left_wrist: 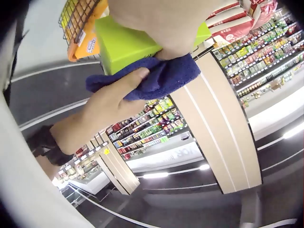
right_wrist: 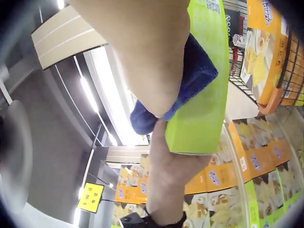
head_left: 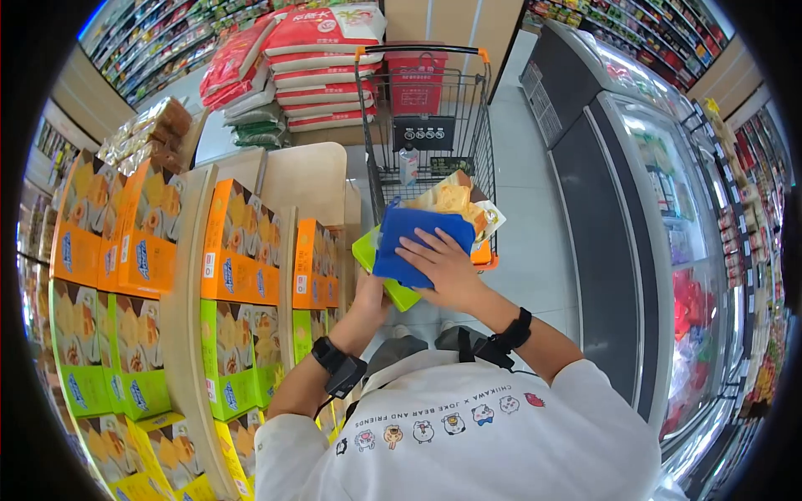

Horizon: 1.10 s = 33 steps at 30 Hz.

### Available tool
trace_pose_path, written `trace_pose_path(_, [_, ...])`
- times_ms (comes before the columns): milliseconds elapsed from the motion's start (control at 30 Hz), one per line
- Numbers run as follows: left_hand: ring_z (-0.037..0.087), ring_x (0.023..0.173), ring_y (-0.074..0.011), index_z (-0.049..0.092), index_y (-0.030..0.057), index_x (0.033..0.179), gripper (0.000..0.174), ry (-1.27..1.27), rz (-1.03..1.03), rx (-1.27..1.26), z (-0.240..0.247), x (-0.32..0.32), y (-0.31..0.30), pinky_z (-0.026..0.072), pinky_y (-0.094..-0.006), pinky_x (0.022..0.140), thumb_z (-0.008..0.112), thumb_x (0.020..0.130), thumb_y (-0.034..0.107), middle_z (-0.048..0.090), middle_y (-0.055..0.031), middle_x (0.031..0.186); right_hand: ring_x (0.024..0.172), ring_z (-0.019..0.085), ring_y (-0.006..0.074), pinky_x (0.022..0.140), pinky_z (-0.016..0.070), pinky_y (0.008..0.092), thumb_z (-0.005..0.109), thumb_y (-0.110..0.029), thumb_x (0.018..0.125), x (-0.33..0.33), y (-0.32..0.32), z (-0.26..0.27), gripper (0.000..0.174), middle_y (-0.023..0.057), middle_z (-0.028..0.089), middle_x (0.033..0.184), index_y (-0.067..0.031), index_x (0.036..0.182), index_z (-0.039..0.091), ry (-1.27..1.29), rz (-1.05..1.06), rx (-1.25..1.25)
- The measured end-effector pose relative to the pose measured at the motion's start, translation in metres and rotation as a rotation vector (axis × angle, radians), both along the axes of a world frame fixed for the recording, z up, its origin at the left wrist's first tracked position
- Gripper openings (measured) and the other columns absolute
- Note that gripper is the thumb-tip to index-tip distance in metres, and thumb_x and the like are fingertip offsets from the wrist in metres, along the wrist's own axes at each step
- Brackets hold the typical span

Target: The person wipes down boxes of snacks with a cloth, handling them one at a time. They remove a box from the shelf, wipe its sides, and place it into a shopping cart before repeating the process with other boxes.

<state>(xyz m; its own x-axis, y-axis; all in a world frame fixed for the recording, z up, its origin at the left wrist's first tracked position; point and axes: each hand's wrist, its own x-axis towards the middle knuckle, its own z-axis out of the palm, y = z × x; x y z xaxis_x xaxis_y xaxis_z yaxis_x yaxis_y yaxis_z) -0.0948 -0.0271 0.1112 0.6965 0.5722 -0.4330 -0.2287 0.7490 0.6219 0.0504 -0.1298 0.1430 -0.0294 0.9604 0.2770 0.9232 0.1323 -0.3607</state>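
Note:
In the head view, my left hand grips a bright green box by its near left end. A blue cloth covers most of the box's upper face. My right hand lies over the cloth with its fingers straight and spread, pressing it against the box. In the left wrist view the cloth bunches along the box's edge, under the right thumb. The right wrist view shows the green box on end, with the left hand around its lower end. The covered face is hidden.
A shopping cart stands just ahead, with an orange food box and a red basket in it. Shelves of orange boxes and green boxes line the left. A freezer runs along the right; rice sacks are stacked beyond.

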Motion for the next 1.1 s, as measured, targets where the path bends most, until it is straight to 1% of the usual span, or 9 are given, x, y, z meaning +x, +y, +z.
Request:
trace_pose_path(133, [0.063,0.102,-0.0205,0.047,0.0064,0.124,0.043,0.173,0.019,0.227,-0.002,-0.008,0.01,0.0537,-0.0351,0.085,0.063,0.083,0.004,0.062,-0.008,0.114,0.133,0.038,0.0314,0.11,0.0258,0.0515,0.072,-0.027,0.068,0.008,0.008,-0.005,0.073,0.0072,0.045,0.142,-0.0139,0.136,0.047,-0.054,-0.059,0.017])
trace_pose_path(233, [0.063,0.102,-0.0216,0.047,0.0047,0.121,0.045,0.224,0.021,0.336,0.001,-0.016,0.023,0.0531,-0.0352,0.086,0.064,0.08,-0.003,0.062,-0.0091,0.113,0.132,0.037,0.0349,0.108,0.0258,0.0524,0.07,-0.023,0.072,0.039,0.017,-0.027,0.068,0.015,0.044,0.142,-0.0106,0.135,0.047,0.015,-0.367,0.183])
trace_pose_path(300, [0.062,0.1,-0.0212,0.044,0.002,0.118,0.049,0.217,0.02,0.34,0.022,-0.018,0.029,0.0503,-0.0312,0.086,0.069,0.076,-0.004,0.061,-0.01,0.111,0.125,0.044,0.0384,0.104,0.033,0.0488,0.067,-0.022,0.077,0.068,0.017,-0.045,0.06,0.0175,0.047,0.138,-0.0083,0.133,0.049,0.018,-0.593,0.269])
trace_pose_path(500, [0.062,0.101,-0.0219,0.044,0.0006,0.123,0.051,0.196,-0.048,0.406,0.032,-0.012,0.056,0.05,-0.0311,0.088,0.068,0.078,-0.002,0.061,-0.0119,0.114,0.097,0.062,0.0229,0.083,0.0497,0.0321,0.067,-0.029,0.086,0.118,-0.003,-0.048,0.046,0.0105,0.063,0.114,-0.0037,0.123,0.055,1.075,-0.709,-0.004])
trace_pose_path(600, [0.062,0.105,-0.0238,0.044,0.0019,0.122,0.047,0.159,-0.151,0.436,0.033,0.001,0.071,0.0539,-0.0351,0.087,0.065,0.081,0.001,0.061,-0.0129,0.115,0.094,0.06,0.0144,0.081,0.0501,0.0295,0.071,-0.03,0.084,0.125,-0.017,-0.039,0.048,0.0074,0.063,0.108,-0.0024,0.12,0.056,1.299,-0.614,-0.068])
trace_pose_path(833, [0.065,0.096,-0.0232,0.048,-0.0027,0.126,0.049,0.29,-0.144,0.714,0.018,0.063,0.08,0.0519,-0.0318,0.08,0.067,0.085,0.016,0.065,-0.0149,0.11,0.093,0.061,0.0159,0.08,0.0511,0.0289,0.073,-0.025,0.082,0.154,-0.033,-0.061,0.049,0.0081,0.063,0.108,-0.001,0.121,0.054,1.445,-0.719,-0.045])
trace_pose_path(933, [0.068,0.088,-0.0276,0.051,-0.0027,0.121,0.045,0.587,-0.237,1.215,0.015,0.091,0.083,0.0524,-0.0349,0.076,0.065,0.087,0.023,0.068,-0.0179,0.1,0.093,0.062,0.0164,0.08,0.0514,0.0291,0.073,-0.024,0.082,0.18,-0.036,-0.069,0.049,0.0085,0.063,0.109,-0.0006,0.121,0.053,1.447,-0.747,-0.028])
trace_pose_path(1033, [0.067,0.08,-0.0322,0.053,-0.0021,0.118,0.044,0.655,-0.182,1.359,0.001,0.12,0.084,0.0522,-0.0384,0.072,0.064,0.088,0.028,0.069,-0.0189,0.09,0.095,0.063,0.0174,0.081,0.0516,0.0304,0.072,-0.025,0.083,0.208,-0.029,-0.073,0.047,0.0095,0.064,0.108,0.0001,0.119,0.055,1.409,-0.778,-0.009])
trace_pose_path(1100, [0.065,0.083,-0.0352,0.053,-0.0029,0.117,0.044,0.723,-0.179,1.336,-0.007,0.135,0.087,0.0513,-0.0412,0.073,0.064,0.087,0.028,0.067,-0.021,0.095,0.094,0.064,0.0184,0.081,0.0517,0.0304,0.072,-0.025,0.083,0.228,-0.02,-0.084,0.046,0.0106,0.064,0.108,0.0004,0.118,0.056,1.348,-0.769,-0.013])
